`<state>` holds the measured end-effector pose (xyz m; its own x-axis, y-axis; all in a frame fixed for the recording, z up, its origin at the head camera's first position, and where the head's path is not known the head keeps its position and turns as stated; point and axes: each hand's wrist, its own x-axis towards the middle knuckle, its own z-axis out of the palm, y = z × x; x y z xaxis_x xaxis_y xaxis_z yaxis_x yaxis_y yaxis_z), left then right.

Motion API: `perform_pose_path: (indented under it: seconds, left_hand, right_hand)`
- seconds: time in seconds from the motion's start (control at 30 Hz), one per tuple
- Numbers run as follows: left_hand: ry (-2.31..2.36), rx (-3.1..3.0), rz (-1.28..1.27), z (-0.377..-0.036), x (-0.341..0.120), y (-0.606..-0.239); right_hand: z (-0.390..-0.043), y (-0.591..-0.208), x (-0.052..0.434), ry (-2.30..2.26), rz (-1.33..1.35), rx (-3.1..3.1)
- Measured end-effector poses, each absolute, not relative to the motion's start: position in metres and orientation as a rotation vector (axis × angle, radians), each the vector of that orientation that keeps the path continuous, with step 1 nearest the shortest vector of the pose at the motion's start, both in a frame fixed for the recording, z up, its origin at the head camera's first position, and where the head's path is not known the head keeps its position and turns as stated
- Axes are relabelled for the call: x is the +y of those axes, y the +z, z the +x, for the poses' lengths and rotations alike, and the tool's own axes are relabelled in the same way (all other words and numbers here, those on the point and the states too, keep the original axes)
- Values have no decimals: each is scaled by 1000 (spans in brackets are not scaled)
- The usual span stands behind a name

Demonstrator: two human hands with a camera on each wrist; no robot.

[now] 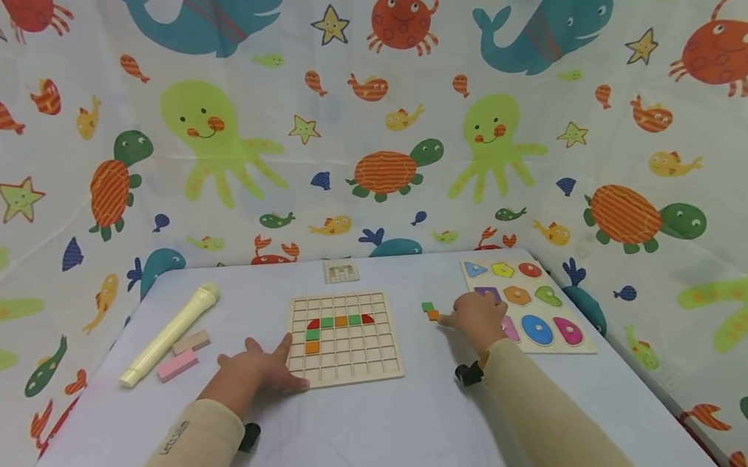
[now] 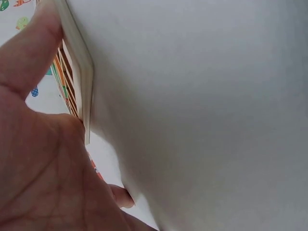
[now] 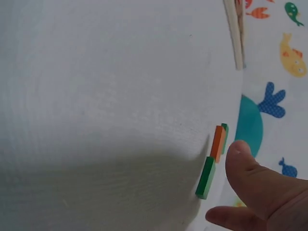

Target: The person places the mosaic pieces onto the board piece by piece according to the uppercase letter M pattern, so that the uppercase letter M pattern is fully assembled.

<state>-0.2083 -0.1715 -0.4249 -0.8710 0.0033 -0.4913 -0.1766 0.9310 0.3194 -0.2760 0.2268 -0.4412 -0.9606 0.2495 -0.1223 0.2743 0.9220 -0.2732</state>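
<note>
A square wooden grid board (image 1: 358, 355) lies mid-table, with several red, green and orange tiles forming a row and a short column in its upper left. Along its left edge rests my left hand (image 1: 257, 370), fingers spread; the board's edge (image 2: 85, 84) is against the thumb side in the left wrist view. To the right, my right hand (image 1: 478, 321) reaches down beside an orange tile (image 1: 433, 316) and a green tile (image 1: 428, 307). The right wrist view shows another green tile (image 3: 205, 179) nearer. These tiles lie on the table, not gripped; fingertip contact is unclear.
A shape puzzle board (image 1: 557, 347) with knobbed pieces lies right, partly behind my right hand. On the left are a cream microphone-shaped stick (image 1: 172, 334), a pink block (image 1: 177, 365) and a tan block (image 1: 191, 342). A small pattern card (image 1: 340, 271) sits at the back.
</note>
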Motion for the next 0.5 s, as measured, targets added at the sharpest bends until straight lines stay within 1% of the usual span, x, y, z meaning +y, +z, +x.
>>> perform_pose_path:
  seconds: [0.3, 0.5]
  left_hand:
    - [521, 2579, -140, -209, -175, -425]
    - [505, 2592, -136, -210, -175, -428]
  right_hand:
    - [-285, -445, 220, -320, 322, 3023]
    - [-290, -443, 218, -250, 316, 2995]
